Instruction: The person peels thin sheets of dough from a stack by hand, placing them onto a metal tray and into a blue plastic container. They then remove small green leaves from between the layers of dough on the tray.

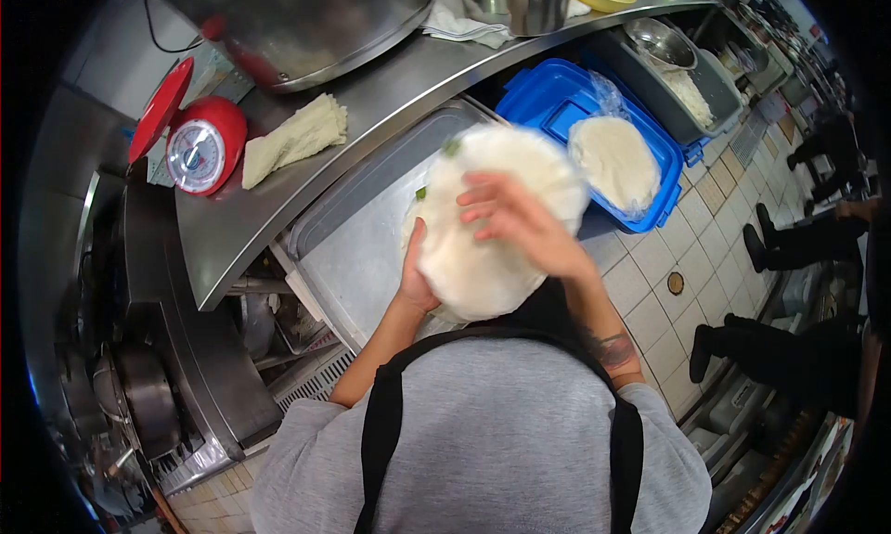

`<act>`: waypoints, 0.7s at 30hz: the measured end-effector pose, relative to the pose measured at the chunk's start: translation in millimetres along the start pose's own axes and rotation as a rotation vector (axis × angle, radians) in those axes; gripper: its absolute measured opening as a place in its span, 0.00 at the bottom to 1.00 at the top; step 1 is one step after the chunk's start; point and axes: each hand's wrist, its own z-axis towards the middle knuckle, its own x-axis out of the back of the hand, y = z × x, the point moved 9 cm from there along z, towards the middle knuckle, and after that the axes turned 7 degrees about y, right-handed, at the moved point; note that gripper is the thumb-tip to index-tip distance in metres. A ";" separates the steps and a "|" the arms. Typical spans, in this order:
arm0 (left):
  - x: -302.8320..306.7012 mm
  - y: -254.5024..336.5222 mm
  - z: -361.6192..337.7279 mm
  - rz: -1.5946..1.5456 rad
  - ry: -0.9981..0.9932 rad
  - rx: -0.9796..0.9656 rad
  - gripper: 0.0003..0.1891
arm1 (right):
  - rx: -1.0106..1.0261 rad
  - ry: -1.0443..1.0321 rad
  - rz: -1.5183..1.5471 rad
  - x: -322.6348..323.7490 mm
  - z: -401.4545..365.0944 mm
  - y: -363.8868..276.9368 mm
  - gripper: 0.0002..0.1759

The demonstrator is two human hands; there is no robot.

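Observation:
A large round, flat white disc, like a dough round or a stack of tortillas, is tilted up in front of my chest, its edge smeared by motion. My left hand grips its lower left edge, thumb lying on the near face. Across the face of the disc lies my right hand, slightly blurred, with fingers stretched out and apart. Small green bits show at the disc's left edge. Behind and below it is a metal tray. A similar white round in clear plastic rests on a blue lid to the right.
A steel counter curves ahead, bearing a red dial scale, a folded cloth and a big pot. A grey bin holds a metal bowl. People in dark trousers stand on the tiled floor at right.

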 end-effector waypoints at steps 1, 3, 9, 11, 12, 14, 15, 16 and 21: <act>11.9 5.8 1.2 0.062 0.060 -0.025 0.35 | 0.075 -0.038 -0.316 -11.2 1.7 10.5 0.25; 42.8 16.4 5.8 0.187 0.184 -0.072 0.34 | 0.066 -0.025 -0.600 -18.6 -2.4 24.1 0.25; 89.4 32.7 -16.2 0.391 0.392 -0.052 0.29 | 0.134 0.124 -0.947 7.9 -29.5 96.8 0.22; 96.2 37.3 -14.3 0.408 0.412 -0.047 0.27 | 0.120 0.113 -0.942 7.2 -36.5 99.4 0.22; 101.7 38.9 -12.4 0.421 0.433 -0.046 0.27 | 0.115 0.110 -0.939 5.8 -37.3 99.4 0.22; 107.6 40.5 -9.7 0.423 0.451 -0.056 0.26 | 0.105 0.124 -0.906 8.1 -36.6 100.8 0.22; 102.7 40.2 -9.1 0.412 0.451 -0.068 0.25 | 0.099 0.132 -0.893 10.0 -36.6 101.0 0.22; 98.0 40.1 -8.6 0.399 0.450 -0.079 0.25 | 0.101 0.138 -0.887 11.3 -36.4 100.4 0.22; 65.6 39.0 -8.7 0.440 0.324 -0.115 0.20 | 0.030 0.186 -0.793 12.0 -29.9 93.9 0.25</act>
